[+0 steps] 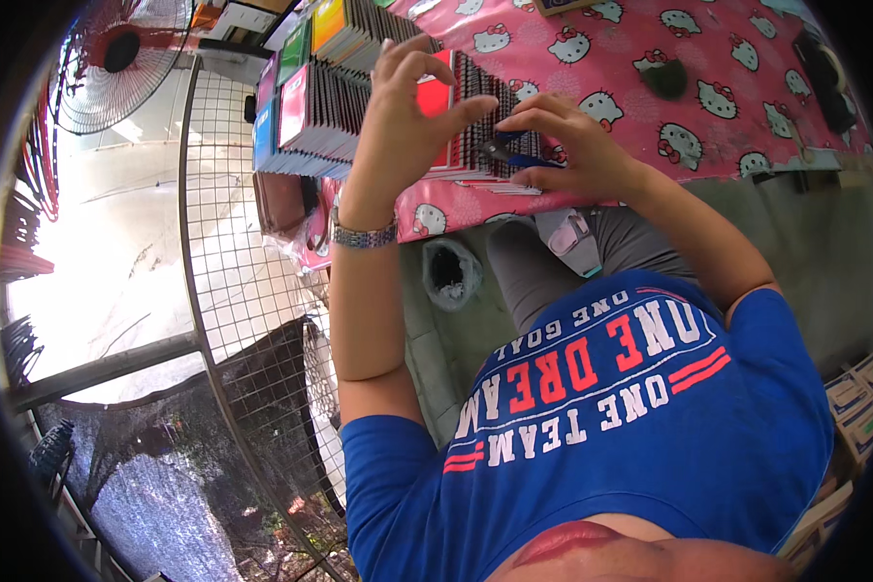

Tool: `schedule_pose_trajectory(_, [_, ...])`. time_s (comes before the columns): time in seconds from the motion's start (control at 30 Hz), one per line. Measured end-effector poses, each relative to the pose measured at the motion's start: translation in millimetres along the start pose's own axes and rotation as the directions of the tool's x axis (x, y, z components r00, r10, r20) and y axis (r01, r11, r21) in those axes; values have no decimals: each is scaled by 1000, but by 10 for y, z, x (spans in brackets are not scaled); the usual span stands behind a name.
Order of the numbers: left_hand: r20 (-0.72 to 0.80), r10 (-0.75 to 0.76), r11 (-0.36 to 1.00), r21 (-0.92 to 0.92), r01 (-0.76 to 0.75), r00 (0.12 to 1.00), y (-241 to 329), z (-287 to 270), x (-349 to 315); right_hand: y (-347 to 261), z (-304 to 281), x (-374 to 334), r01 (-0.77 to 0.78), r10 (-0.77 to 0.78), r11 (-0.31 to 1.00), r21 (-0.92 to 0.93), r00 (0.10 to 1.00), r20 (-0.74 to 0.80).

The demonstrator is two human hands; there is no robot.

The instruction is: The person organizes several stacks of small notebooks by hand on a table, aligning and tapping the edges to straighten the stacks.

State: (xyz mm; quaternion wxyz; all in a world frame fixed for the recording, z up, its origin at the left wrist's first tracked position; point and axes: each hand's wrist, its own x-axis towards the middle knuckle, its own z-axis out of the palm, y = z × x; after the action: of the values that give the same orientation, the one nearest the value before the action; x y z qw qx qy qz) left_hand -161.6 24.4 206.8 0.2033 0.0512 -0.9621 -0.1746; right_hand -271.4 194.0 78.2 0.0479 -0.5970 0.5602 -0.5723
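My left hand [407, 112], with a metal-band watch [364, 236] on its wrist, is over a row of spiral notebooks with a red cover [437, 97]. Its fingers are curved and apart, the thumb pointing right; whether they touch the cover I cannot tell. Just to the right, my right hand [577, 150] grips pliers [524, 158] with blue handles, their dark jaws pointing left at the black spiral bindings. Further left stand packed rows of notebooks with pink [293, 107], green [292, 56], orange [329, 21] and blue [264, 138] covers.
A pink patterned cloth [553, 82] covers the table. On it are a dark round item [665, 80] and a black object [824, 82] at the far right. A lined bin [453, 281] stands below the edge. Wire mesh [228, 194] and a fan [121, 48] are left; boxes [861, 412] lie right.
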Motion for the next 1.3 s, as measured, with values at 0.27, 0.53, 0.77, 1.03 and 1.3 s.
schedule_pose_trajectory(0.27, [181, -173, 949, -232, 213, 968, -129, 222, -44, 27, 79, -25, 36, -37, 999, -39, 999, -8])
schedule_pose_trajectory(0.53, [230, -151, 930, -297, 217, 961, -137, 193, -60, -43, 92, -74, -91, 79, 988, 128, 992, 98])
schedule_pose_trajectory(0.77, [263, -93, 990, -77, 117, 960, -73, 204, -81, -111, 57, -118, -436, 323, 829, 351, 885, 336])
schedule_pose_trajectory(1.03, [273, -133, 977, -127, 173, 953, -64, 198, -43, -16, 25, -118, 17, -16, 1000, -23, 999, 48])
schedule_pose_trajectory(1.3, [302, -132, 982, -89, 166, 944, -34, 169, -51, -103, -52, -15, -449, 334, 849, 279, 865, 375])
